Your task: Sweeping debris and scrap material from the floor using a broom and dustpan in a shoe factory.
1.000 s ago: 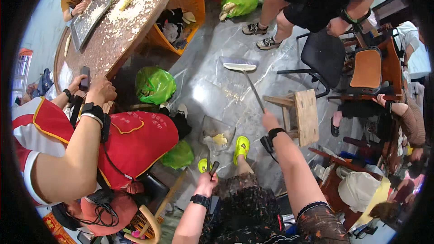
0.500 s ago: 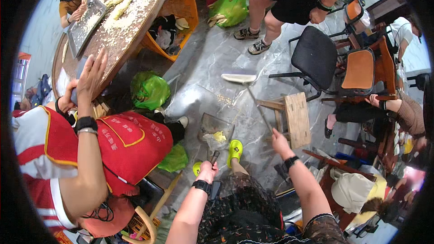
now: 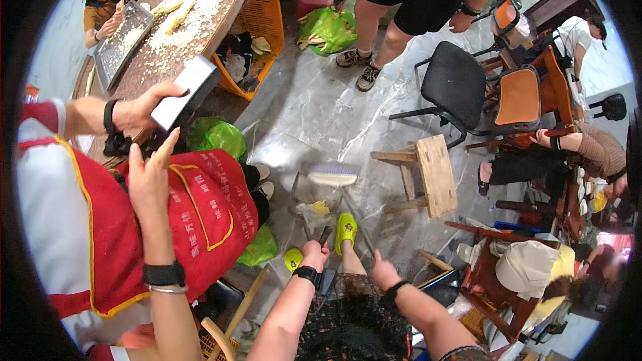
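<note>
My left hand is closed round the handle of a dustpan low over the grey floor. In the pan lies a crumpled pale scrap with a yellow piece. My right hand grips the stick of a broom. The broom's pale, bristled head is at the far part of the dustpan and covers some of it. Whether bits lie under the bristles is hidden. My yellow-green clogs are just nearer than the pan.
At left a person in a red apron holds a flat device. Beyond is a round table with corn. A wooden stool and black chair stand right. Green bags sit left; another person stands ahead.
My right hand has drawn the broom nearer, its head moving from beyond the floor crumbs to the dustpan. Those crumbs no longer show. The aproned person's hands have come lower, with the device.
</note>
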{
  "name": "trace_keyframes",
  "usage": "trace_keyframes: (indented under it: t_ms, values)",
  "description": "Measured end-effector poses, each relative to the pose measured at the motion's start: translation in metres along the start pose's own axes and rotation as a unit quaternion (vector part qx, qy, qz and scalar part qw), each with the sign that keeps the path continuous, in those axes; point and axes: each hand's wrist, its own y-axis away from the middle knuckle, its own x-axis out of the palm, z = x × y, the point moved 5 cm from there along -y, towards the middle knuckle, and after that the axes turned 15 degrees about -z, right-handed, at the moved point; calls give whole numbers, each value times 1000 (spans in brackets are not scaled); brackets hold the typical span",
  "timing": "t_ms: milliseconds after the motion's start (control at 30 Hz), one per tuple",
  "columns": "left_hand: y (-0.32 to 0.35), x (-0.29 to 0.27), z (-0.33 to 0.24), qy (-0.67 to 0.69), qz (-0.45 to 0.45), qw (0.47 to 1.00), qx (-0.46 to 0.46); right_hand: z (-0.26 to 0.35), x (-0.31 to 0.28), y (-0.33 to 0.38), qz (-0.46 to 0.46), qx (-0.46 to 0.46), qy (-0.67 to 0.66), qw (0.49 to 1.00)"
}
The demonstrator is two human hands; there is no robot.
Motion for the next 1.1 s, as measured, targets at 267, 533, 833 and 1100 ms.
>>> trace_keyframes:
  t_ms: [267,533,833,1100]
  values:
    - [-12,-34,-2,4,8,1000,13,-23,-38,110,-109,-83,-158,978]
    - [-11,-125,16,-3,34,999,41,-54,-68,22,-182,-91,-302,931]
    - [26,-92,48,71,-8,997,-13,-38,-14,-148,-230,-71,-86,967]
    - [6,-128,38,96,-52,994,-6,-68,69,68,-11,-60,-66,996]
